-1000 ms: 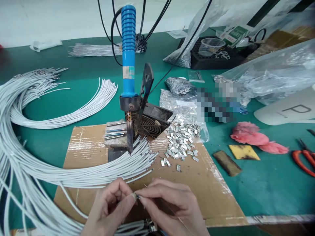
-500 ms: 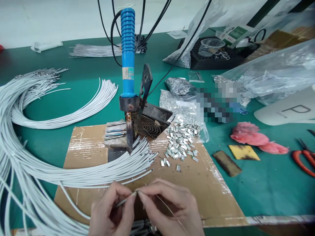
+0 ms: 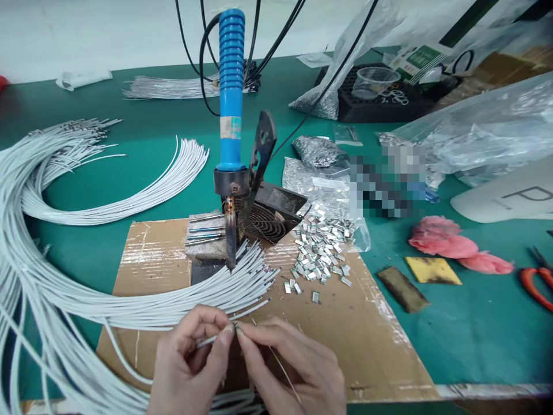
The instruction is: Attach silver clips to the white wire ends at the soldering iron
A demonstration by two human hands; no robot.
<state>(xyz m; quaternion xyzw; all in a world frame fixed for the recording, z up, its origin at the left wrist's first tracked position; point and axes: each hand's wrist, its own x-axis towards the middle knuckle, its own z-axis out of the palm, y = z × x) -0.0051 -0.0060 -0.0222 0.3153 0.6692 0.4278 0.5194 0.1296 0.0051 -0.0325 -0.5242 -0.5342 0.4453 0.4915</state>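
My left hand (image 3: 190, 363) is closed in a pinch around the end of a white cable (image 3: 206, 342). Fingertips of my right hand (image 3: 296, 366) meet it at the cable's tip; what lies between them there is too small to make out. A thin solder wire (image 3: 284, 370) runs through the right hand and trails down below it. Just beyond both hands, a large bundle of white cables (image 3: 151, 305) curves across the cardboard. Above its ends stands a soldering iron (image 3: 231, 92) with a blue handle, tip pointing down in a holder.
Small metal clips (image 3: 319, 251) lie heaped right of the iron, spilling from a plastic bag. A small black fan (image 3: 272, 216) sits behind the iron. Farther right are a brown pad (image 3: 403, 289), a yellow sponge (image 3: 433, 270), pink cloth (image 3: 458, 242) and red-handled scissors (image 3: 536, 285).
Both hands have shifted slightly left and up, fingertips still together at the cable end. The view has moved a little, so the bench appears slightly farther right.
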